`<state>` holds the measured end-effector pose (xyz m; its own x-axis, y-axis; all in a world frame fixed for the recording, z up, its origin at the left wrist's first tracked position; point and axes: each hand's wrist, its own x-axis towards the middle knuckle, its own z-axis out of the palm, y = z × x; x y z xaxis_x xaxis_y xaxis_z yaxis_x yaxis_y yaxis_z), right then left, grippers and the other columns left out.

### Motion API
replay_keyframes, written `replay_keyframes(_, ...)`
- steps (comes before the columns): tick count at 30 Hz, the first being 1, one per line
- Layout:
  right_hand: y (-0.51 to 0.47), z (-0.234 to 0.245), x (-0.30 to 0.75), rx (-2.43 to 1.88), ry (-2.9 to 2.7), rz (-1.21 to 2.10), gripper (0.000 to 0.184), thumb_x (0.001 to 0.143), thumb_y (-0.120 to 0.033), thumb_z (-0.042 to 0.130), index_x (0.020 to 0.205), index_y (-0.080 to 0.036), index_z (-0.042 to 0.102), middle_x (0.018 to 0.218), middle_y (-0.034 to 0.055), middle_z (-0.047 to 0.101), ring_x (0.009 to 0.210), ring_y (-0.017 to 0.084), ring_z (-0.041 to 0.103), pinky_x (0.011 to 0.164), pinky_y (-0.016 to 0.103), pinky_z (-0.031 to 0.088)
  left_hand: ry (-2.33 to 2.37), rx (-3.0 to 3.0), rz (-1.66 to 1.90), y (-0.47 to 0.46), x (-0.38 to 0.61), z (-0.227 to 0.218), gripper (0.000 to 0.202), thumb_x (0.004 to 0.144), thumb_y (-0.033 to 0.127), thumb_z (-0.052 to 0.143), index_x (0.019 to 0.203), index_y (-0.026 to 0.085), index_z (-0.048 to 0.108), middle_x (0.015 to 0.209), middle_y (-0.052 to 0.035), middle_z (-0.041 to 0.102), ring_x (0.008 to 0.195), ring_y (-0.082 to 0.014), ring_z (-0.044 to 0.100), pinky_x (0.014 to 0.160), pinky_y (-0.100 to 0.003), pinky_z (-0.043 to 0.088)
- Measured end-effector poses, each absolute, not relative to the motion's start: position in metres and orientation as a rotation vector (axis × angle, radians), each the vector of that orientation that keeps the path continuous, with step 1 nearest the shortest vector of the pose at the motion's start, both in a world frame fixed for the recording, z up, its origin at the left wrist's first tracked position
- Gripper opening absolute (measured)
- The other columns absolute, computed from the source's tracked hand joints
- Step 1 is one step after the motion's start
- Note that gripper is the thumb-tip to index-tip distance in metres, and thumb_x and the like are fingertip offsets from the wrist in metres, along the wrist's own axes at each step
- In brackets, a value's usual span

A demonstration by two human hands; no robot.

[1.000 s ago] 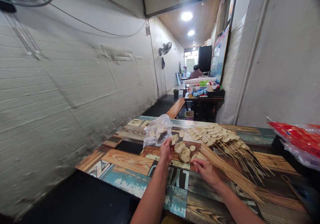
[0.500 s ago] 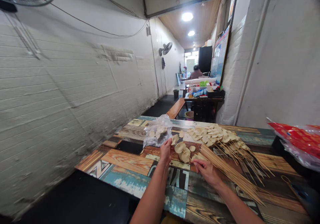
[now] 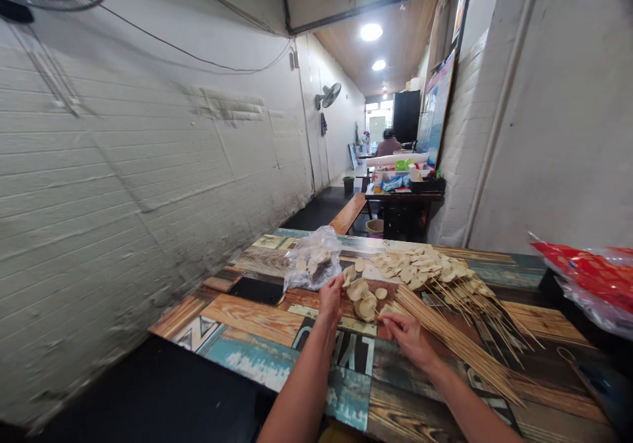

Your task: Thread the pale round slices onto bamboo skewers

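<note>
My left hand (image 3: 331,295) is closed, its fingertips pinching the edge of a thin, round beige slice (image 3: 349,274). My right hand (image 3: 403,331) is closed too, pinching a thin wooden skewer (image 3: 377,312) of which only a short bit shows at the fingertips. Between the hands, several loose beige slices (image 3: 364,306) lie overlapping on the table. Just right of my right hand is a fanned bundle of bare skewers (image 3: 455,347). Behind it spreads a heap of skewered slices (image 3: 420,265), their sticks pointing toward the lower right.
A clear plastic bag (image 3: 316,255) with slices in it sits behind my left hand. Left of it lies a dark flat rectangle (image 3: 257,291). Red packaging (image 3: 588,271) is at the right edge of the patterned table (image 3: 252,321). Farther back, a person (image 3: 388,145) is near another table.
My left hand and the slice in it have shifted slightly to the right. My right hand stays almost where it was, and the heap is unchanged.
</note>
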<state>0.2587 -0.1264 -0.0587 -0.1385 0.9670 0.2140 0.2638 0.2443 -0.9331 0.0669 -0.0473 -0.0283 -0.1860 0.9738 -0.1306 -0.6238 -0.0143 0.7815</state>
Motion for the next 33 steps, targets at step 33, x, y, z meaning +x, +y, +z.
replay_keyframes(33,-0.13,-0.052,0.242,-1.173,-1.435,0.824,0.047,0.086,-0.06,0.051,0.084,-0.018,0.072,0.054,-0.0022,0.056,0.054,0.016,0.052,0.058,0.027,0.041,0.61,0.416,1.186,-0.069,0.076,-0.007,0.027,0.081,0.037,0.072,0.093,0.014,0.069,0.095,-0.0113,0.072,0.083,-0.0198,0.069,0.074,-0.032,0.058)
